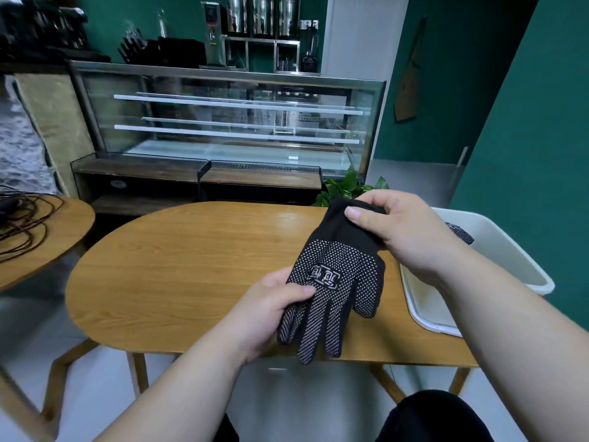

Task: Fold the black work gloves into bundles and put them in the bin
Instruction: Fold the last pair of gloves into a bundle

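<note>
Black knit work glove point(334, 275), perhaps a stacked pair, its palm studded with small pale grip dots and a printed mark, is held flat and unfolded just above the oval wood-grain tabletop point(191, 266). The right hand point(404, 231) pinches the plain cuff; the left hand point(271, 311) grips the palm near the fingers. Folding looks barely begun. In the smooth white plastic bin point(541, 279) at right lies one dotted black piece point(462, 234), probably a finished bundle.

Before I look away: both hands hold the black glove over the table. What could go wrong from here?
The glove hangs unfolded, fingers over the table edge; if the left hand loses its pinch, it may swing down. The right hand grips only the cuff, so the fold may skew.
</note>
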### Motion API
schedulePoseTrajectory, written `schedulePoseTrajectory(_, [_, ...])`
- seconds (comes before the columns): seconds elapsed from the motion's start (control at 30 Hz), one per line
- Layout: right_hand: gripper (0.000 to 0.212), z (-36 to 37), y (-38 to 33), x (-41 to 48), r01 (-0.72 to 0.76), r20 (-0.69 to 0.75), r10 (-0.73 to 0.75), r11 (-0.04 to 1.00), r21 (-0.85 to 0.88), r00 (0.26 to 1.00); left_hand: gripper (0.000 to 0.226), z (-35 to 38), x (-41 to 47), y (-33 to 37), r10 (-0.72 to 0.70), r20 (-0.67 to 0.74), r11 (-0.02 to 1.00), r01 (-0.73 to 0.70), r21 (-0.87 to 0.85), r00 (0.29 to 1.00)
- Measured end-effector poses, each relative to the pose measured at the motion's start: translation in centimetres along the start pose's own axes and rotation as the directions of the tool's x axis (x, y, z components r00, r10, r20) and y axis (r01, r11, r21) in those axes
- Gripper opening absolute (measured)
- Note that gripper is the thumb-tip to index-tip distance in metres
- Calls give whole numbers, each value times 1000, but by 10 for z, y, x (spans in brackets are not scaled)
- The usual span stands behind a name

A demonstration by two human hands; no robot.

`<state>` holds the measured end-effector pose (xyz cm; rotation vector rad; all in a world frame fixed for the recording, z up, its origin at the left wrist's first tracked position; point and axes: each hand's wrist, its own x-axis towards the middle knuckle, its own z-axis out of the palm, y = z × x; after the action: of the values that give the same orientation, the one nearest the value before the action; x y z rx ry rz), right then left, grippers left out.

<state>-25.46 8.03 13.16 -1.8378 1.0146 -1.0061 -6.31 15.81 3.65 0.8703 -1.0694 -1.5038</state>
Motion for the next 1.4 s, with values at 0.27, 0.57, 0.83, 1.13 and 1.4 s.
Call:
schedulePoseTrajectory(0.27, [16, 3, 25, 13, -24, 28, 25, 999, -30, 999, 23, -27, 12, -1, 30, -41, 976, -20, 217, 999])
schedulePoseTrajectory(0.57, [17, 12, 76, 46, -234, 142, 241, 970, -66, 960, 16, -68, 44, -16, -266, 6, 736, 199, 647, 964])
schedulePoseTrajectory(0.83, [10, 10, 79, 81, -91, 301, 170, 961, -260, 938, 21, -52, 109, 27, 99, -52, 825, -52, 563, 994])
schedulePoseTrajectory(1.13, [11, 3, 90, 152, -112, 158, 127, 989, -96, 979, 24, -54, 188, 76, 150, -32, 495, -47, 868, 988])
schedulePoseTrajectory(1.4, [10, 2, 101, 214, -73, 123, 118, 944, -323, 985, 8, -76, 249, 95, 192, -103, 260, 51, 964, 976])
